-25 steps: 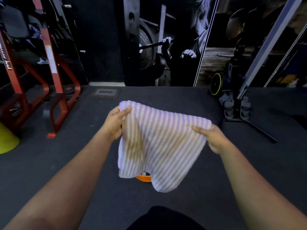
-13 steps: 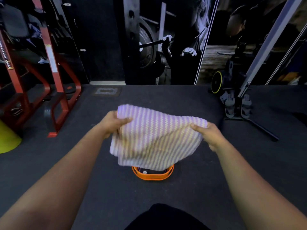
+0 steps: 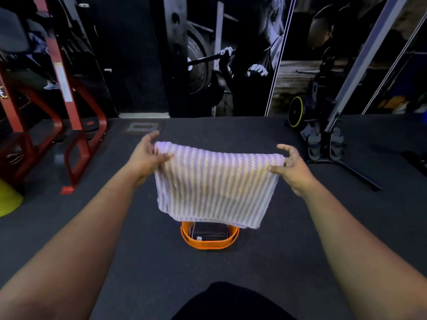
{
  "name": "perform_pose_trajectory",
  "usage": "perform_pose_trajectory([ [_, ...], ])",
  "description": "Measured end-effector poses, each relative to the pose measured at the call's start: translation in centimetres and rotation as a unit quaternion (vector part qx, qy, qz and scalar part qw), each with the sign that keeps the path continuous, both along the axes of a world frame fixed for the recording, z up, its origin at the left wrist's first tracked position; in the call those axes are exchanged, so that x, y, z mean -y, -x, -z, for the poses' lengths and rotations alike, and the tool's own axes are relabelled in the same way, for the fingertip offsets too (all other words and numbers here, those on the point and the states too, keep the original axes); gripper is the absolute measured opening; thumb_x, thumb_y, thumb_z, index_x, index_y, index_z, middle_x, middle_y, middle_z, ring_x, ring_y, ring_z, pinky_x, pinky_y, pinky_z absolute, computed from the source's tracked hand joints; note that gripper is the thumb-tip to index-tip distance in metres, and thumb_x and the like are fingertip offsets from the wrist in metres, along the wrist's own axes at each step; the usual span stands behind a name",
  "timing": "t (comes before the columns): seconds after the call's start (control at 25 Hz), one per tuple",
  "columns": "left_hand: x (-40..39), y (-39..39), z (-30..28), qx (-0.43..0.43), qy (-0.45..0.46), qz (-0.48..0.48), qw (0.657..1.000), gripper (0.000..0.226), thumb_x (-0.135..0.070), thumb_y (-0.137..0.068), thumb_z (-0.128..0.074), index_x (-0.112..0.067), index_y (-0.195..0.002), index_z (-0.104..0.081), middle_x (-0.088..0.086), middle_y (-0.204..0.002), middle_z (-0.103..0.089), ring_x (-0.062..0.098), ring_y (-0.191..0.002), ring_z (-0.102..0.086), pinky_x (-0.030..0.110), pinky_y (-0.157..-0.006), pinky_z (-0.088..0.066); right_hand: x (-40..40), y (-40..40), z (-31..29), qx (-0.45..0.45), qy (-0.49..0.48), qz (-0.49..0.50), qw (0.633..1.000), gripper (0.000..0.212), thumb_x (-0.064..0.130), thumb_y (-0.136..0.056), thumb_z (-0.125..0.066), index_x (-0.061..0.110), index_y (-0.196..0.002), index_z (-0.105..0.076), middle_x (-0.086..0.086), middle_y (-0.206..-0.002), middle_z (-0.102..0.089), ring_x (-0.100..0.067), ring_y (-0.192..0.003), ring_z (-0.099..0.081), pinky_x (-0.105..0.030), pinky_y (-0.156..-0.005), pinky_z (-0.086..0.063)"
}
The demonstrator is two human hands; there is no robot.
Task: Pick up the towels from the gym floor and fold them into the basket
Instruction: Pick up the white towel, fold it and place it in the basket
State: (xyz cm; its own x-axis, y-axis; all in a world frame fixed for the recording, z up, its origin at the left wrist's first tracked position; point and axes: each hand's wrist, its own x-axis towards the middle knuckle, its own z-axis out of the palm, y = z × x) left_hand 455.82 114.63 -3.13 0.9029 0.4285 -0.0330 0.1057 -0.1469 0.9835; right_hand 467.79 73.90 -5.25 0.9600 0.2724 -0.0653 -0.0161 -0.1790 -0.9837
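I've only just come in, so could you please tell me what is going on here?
A person is folding a striped towel over a gym floor. The left hand pinches one top corner and the right hand pinches the other, so the towel hangs spread between them. An orange basket sits on the floor right below, with a dark folded towel already inside. The striped one is not yet in the basket.

I count one purple-and-cream striped terry towel [image 3: 215,185] pinched between my two hands, left [image 3: 147,155] and right [image 3: 293,168], one round orange plastic basket [image 3: 209,243] below it, and one dark folded towel [image 3: 209,230] inside (possibly more underneath, hidden), plus one yellow cone [image 3: 8,202].
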Motion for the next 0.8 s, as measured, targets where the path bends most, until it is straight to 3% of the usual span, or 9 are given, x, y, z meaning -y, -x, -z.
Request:
perform_pose_trajectory([
  [0.08,0.3,-0.2,0.1,-0.006,0.020,-0.035,0.999,0.074,-0.007,-0.089,-0.079,-0.011,-0.151,-0.039,0.014,-0.124,-0.067,0.021,-0.102,-0.069,0.039,-0.090,-0.058,0.2,0.0,0.9,0.013,0.007,0.053,0.999,0.078,-0.001,-0.084,-0.080,0.019,-0.146,-0.037,-0.015,-0.108,-0.072,-0.022,-0.095,-0.072,-0.038,-0.090,-0.058],
  [0.16,0.6,0.0,1.1,-0.062,-0.048,-0.054,0.995,0.071,-0.014,-0.086,-0.083,-0.011,-0.146,-0.045,0.017,-0.124,-0.066,0.025,-0.103,-0.068,0.038,-0.090,-0.057,-0.2,0.5,1.7,0.002,0.074,0.059,0.996,0.078,0.007,-0.083,-0.084,0.018,-0.146,-0.039,-0.014,-0.103,-0.073,-0.026,-0.097,-0.073,-0.043,-0.091,-0.058],
  [0.28,0.6,-0.4,1.4,-0.045,-0.097,-0.075,0.991,0.059,-0.018,-0.087,-0.083,-0.017,-0.138,-0.054,0.015,-0.109,-0.067,0.025,-0.098,-0.066,0.035,-0.088,-0.055,-0.2,0.3,2.1,0.008,0.051,0.109,0.993,0.052,0.011,-0.092,-0.076,0.018,-0.137,-0.050,-0.010,-0.099,-0.072,-0.023,-0.094,-0.072,-0.038,-0.084,-0.058],
  [0.4,0.6,-0.4,1.3,-0.041,-0.049,-0.037,0.997,0.038,-0.005,-0.090,-0.077,-0.010,-0.126,-0.067,0.011,-0.103,-0.072,0.018,-0.091,-0.067,0.018,-0.073,-0.056,-0.3,-0.2,1.4,-0.015,0.023,0.069,0.997,0.046,-0.002,-0.093,-0.068,0.015,-0.134,-0.055,-0.012,-0.110,-0.071,-0.022,-0.097,-0.071,-0.037,-0.086,-0.057],
  [0.52,0.5,-0.1,1.8,-0.062,-0.030,0.016,0.997,0.052,0.013,-0.082,-0.076,-0.002,-0.131,-0.064,0.007,-0.101,-0.070,0.010,-0.083,-0.067,0.012,-0.067,-0.054,-0.4,-0.6,1.2,0.012,0.083,-0.003,0.996,0.060,-0.011,-0.086,-0.066,0.014,-0.139,-0.055,-0.010,-0.119,-0.069,-0.019,-0.098,-0.070,-0.037,-0.089,-0.057],
  [0.6,0.5,-0.2,1.6,-0.076,-0.120,0.004,0.990,0.051,0.007,-0.080,-0.081,-0.004,-0.128,-0.066,0.009,-0.107,-0.070,0.016,-0.092,-0.066,0.017,-0.074,-0.055,-0.4,-0.9,0.9,0.093,0.173,0.013,0.980,0.053,-0.002,-0.082,-0.074,0.017,-0.130,-0.064,-0.004,-0.120,-0.069,-0.021,-0.103,-0.069,-0.041,-0.094,-0.057],
  [0.72,0.0,-0.7,1.9,-0.128,-0.346,-0.007,0.929,0.037,-0.017,-0.082,-0.084,-0.016,-0.118,-0.074,0.006,-0.110,-0.074,0.025,-0.103,-0.068,0.035,-0.085,-0.054,-0.4,-0.7,0.7,0.152,0.257,0.022,0.954,0.024,0.010,-0.082,-0.078,0.019,-0.104,-0.074,0.003,-0.103,-0.073,-0.017,-0.096,-0.069,-0.037,-0.086,-0.056],
  [0.8,-0.4,-0.7,1.9,-0.167,-0.384,-0.028,0.908,0.029,-0.034,-0.084,-0.079,-0.024,-0.110,-0.073,0.003,-0.107,-0.072,0.026,-0.103,-0.065,0.043,-0.086,-0.055,-0.3,-0.4,0.5,0.153,0.285,0.025,0.946,0.008,0.017,-0.086,-0.074,0.024,-0.090,-0.073,0.005,-0.091,-0.072,-0.019,-0.088,-0.068,-0.036,-0.076,-0.053],
])
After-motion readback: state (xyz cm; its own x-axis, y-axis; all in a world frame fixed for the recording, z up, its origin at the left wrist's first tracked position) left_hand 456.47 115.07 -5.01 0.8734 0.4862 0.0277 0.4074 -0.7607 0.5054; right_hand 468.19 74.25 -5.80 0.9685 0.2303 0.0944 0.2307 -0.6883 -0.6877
